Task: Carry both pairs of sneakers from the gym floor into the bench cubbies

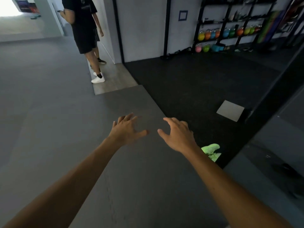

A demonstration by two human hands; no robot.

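Both my arms reach forward over the grey floor. My left hand (127, 130) is spread with nothing in it. My right hand (177, 134) is also spread and holds nothing. A pair of neon green sneakers (212, 151) lies on the black rubber floor just right of and below my right wrist, partly hidden by my forearm. No second pair of sneakers on the floor and no bench cubbies are in view.
A person in black clothes and white shoes (83, 28) stands ahead on the left by a wall corner. A rack of coloured kettlebells (228, 32) lines the far right wall. A pale square tile (230, 110) lies on the black floor. A dark partition (271, 99) runs along the right.
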